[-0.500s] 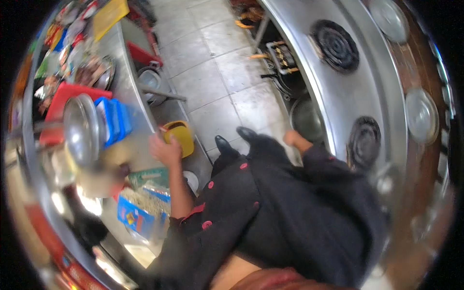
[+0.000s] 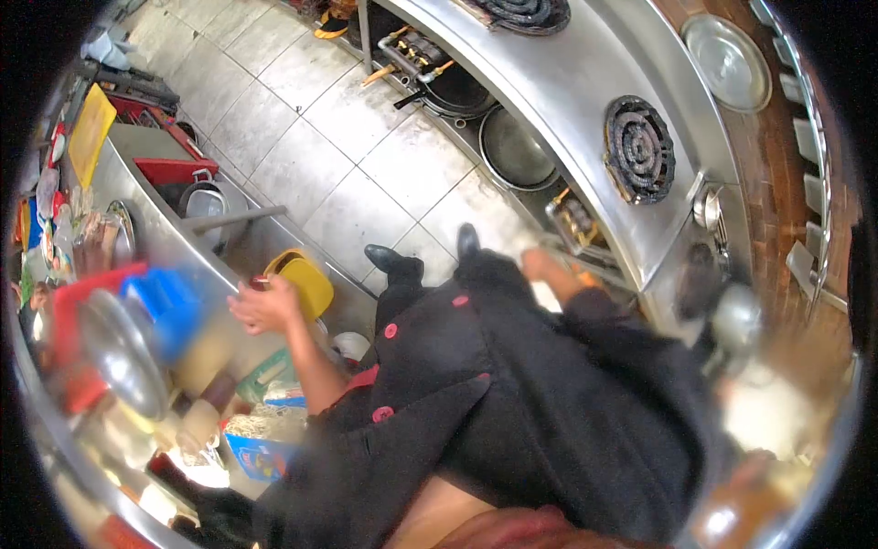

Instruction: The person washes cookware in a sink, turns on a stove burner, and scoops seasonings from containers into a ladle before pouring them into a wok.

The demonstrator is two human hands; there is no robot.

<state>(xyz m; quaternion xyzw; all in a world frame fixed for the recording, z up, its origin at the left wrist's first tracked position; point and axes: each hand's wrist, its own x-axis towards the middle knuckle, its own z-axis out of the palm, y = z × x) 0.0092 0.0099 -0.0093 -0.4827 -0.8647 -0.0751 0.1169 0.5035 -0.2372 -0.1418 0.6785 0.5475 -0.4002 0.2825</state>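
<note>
My left hand (image 2: 265, 309) is over the edge of the steel counter on the left, fingers spread and holding nothing. Close beyond it, lower than the counter top, is a yellow plastic container (image 2: 309, 285). A blue packet (image 2: 261, 456) with pale contents lies on the counter nearer my body. My right hand (image 2: 547, 269) hangs beside the stove's front, low by my dark clothing. Its fingers are blurred, and I cannot make out whether it holds anything. Something white shows just below it.
The stove top (image 2: 585, 82) on the right carries black coil-like burners (image 2: 637, 149). A large pan (image 2: 519, 148) sits on the shelf beneath. Leftward are a metal lid (image 2: 123, 355), a blue plastic container (image 2: 166, 306) and a yellow board (image 2: 91, 137). Tiled floor (image 2: 343, 119) runs between.
The view has turned and moved along the aisle, bringing the stove's near end into sight. My left hand has shifted left and its fingers spread wider. My right hand stays low beside the stove.
</note>
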